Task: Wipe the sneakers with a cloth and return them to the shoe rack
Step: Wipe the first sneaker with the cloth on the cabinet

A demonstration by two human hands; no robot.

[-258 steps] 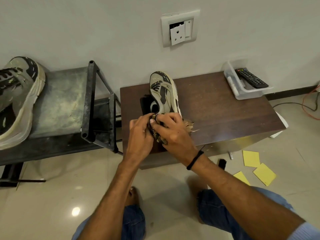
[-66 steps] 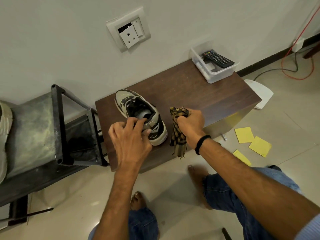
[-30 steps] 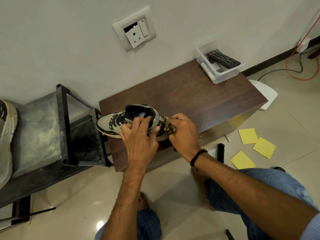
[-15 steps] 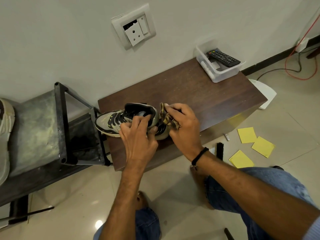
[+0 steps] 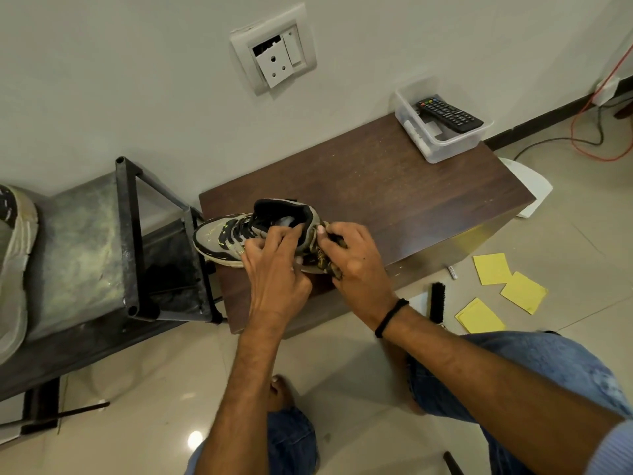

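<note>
Against the pale wall (image 5: 137, 80), low furniture stands on a glossy tiled floor (image 5: 342, 371).

- Dark metal shoe rack (image 5: 82, 241) at left, its top shelf dull and scuffed. One grey sneaker (image 5: 17, 255) lies on it, cut off by the frame edge.
- Brown wooden table (image 5: 394, 193) just beside the rack, its top scratched and speckled with pale flecks.
- Second sneaker (image 5: 219, 238) sits upright on the table's near left corner, toe towards the rack.
- Person crouches in front, in blue jeans and barefoot.
- Left hand (image 5: 274, 269) grips the shoe's collar, fingers curled over the rim.
- Right hand (image 5: 356, 262) has its fingers clamped on a patterned cloth (image 5: 323, 264), pressing it to the heel.
- Clear plastic box (image 5: 442, 145) at the table's far right corner, with a black remote (image 5: 448, 115) lying across it.
- Wall socket plate (image 5: 274, 60) above the table, its insert hanging crooked.
- On the floor at right: orange cable (image 5: 596, 145), yellow paper squares (image 5: 493, 269), black brush (image 5: 437, 301).
</note>
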